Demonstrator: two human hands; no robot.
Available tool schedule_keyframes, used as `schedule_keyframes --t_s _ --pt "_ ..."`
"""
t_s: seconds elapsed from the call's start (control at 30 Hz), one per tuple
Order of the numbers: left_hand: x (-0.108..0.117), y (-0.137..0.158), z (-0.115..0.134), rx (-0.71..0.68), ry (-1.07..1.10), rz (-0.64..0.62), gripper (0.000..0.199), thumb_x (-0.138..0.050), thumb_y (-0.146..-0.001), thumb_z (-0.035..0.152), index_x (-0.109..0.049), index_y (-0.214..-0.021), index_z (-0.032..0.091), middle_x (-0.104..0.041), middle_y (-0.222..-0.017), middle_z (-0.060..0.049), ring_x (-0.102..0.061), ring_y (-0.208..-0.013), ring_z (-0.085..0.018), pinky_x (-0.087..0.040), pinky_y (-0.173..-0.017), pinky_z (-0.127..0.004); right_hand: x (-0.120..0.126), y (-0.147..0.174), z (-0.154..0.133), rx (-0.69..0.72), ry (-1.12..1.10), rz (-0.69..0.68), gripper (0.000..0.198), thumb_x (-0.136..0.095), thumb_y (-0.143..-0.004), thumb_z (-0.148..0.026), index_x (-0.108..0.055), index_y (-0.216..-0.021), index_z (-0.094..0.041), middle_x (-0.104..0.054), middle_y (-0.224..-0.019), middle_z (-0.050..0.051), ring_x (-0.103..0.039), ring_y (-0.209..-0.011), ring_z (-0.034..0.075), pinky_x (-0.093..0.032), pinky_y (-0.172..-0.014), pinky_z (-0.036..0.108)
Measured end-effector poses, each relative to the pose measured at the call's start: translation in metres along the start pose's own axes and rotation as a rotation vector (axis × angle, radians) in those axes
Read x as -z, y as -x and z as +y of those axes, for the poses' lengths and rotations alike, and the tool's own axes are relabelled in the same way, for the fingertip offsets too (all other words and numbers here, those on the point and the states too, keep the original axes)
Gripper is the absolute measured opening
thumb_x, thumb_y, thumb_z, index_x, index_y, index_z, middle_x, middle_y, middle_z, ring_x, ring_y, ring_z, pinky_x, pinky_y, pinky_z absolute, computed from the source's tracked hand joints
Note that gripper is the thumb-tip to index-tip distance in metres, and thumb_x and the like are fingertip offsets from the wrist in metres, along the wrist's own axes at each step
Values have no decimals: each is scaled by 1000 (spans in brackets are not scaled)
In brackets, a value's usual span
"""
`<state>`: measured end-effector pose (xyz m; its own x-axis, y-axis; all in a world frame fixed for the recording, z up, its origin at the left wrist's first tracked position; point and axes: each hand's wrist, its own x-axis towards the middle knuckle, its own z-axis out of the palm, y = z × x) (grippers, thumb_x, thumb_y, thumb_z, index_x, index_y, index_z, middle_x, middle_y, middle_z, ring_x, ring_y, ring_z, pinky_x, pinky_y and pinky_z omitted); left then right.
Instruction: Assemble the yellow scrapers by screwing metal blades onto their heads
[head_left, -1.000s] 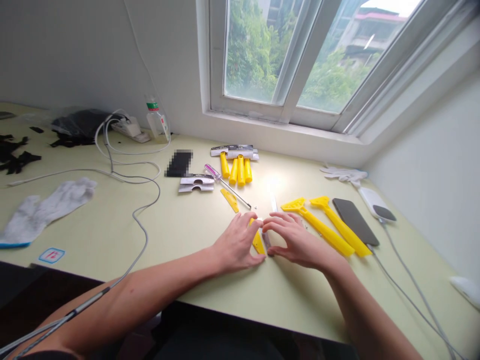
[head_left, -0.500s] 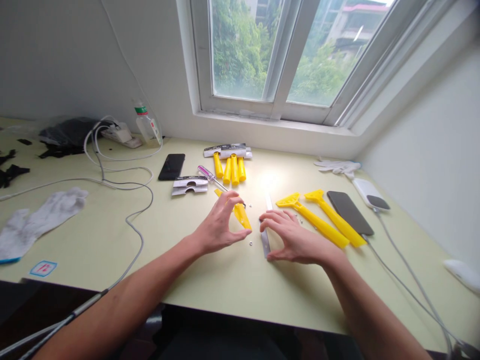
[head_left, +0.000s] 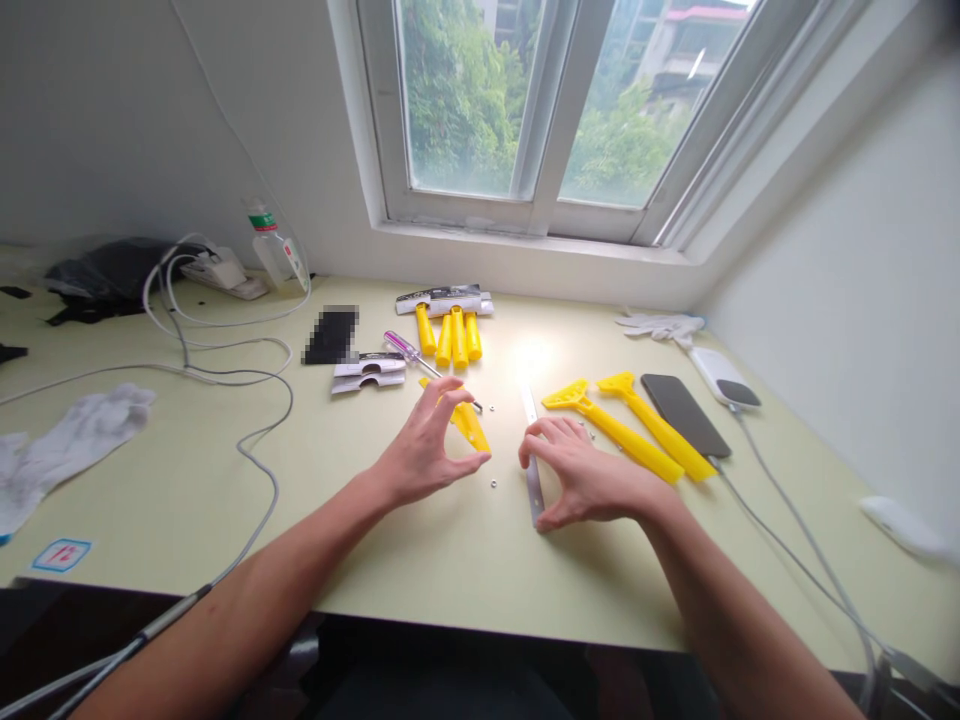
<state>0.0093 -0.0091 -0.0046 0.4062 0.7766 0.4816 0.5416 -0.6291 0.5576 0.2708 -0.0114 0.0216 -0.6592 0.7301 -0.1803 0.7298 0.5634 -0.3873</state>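
Observation:
My left hand [head_left: 425, 447] is curved around a flat yellow plastic scraper piece [head_left: 471, 428], with the thumb at its near end. A screwdriver [head_left: 402, 345] with a purple-tinted handle lies just beyond, its shaft passing behind my left fingers. My right hand [head_left: 581, 470] grips a thin metal blade [head_left: 534, 490] low over the table; its thumb is at the near end and the fingers lie across the middle. Between the hands are two small nuts [head_left: 493, 484]. Right of the blade lie two yellow scrapers [head_left: 626, 436], with small metal parts beside the nearer one.
At the back, several yellow handles [head_left: 459, 340] stick out of printed sleeves. A folded sleeve [head_left: 369, 373] and a pixelated dark object [head_left: 331, 335] lie left of them. Also around are a phone [head_left: 685, 415], gloves [head_left: 71, 440], a bottle [head_left: 277, 250] and looping cables [head_left: 274, 430].
The view has shifted slightly. The blade in my right hand has turned a little, its near end swinging to the right. My left hand and the yellow piece have barely moved.

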Motion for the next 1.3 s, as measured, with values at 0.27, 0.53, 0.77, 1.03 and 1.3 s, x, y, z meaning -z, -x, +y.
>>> schedule_keyframes --t_s 0.27,0.53,0.77,1.03,1.3 --pt "11 -4 -29 181 -314 -103 36 -62 -84 40 -56 -112 19 -51 -125 -12 -50 -119 -30 -35 -109 -54 2 0 3 -49 -8 -3 58 -81 -58 -49 -56 -106 -29 -47 -124 5 -36 -121 31 -29 -107 50" --pt "-1 1 -32 196 -468 -254 34 -44 -94 36 -57 -126 31 -48 -142 -5 -34 -136 -35 -25 -110 -65 -3 -4 11 1 30 97 60 -77 -68 -53 -55 -119 -32 -55 -127 4 -41 -125 30 -30 -108 49" --pt "3 0 -30 207 -473 -277 33 -43 -94 38 -59 -122 30 -51 -138 -6 -34 -135 -35 -23 -109 -68 -7 -11 17 -18 119 221 36 -60 -88 -41 -57 -123 -31 -58 -132 3 -39 -133 30 -26 -110 55" --pt "3 1 -32 181 -408 -237 30 -48 -92 37 -61 -118 29 -55 -131 -8 -39 -130 -35 -19 -106 -74 -23 -28 18 -106 181 498 23 -48 -93 -23 -64 -111 -23 -65 -121 7 -50 -121 27 -33 -104 48" --pt "1 3 -30 190 -412 -214 31 -51 -90 36 -60 -119 29 -54 -134 -8 -37 -133 -34 -21 -105 -74 3 -99 -13 -166 107 319 30 -42 -95 -31 -70 -94 -20 -72 -99 8 -59 -98 22 -39 -87 33"
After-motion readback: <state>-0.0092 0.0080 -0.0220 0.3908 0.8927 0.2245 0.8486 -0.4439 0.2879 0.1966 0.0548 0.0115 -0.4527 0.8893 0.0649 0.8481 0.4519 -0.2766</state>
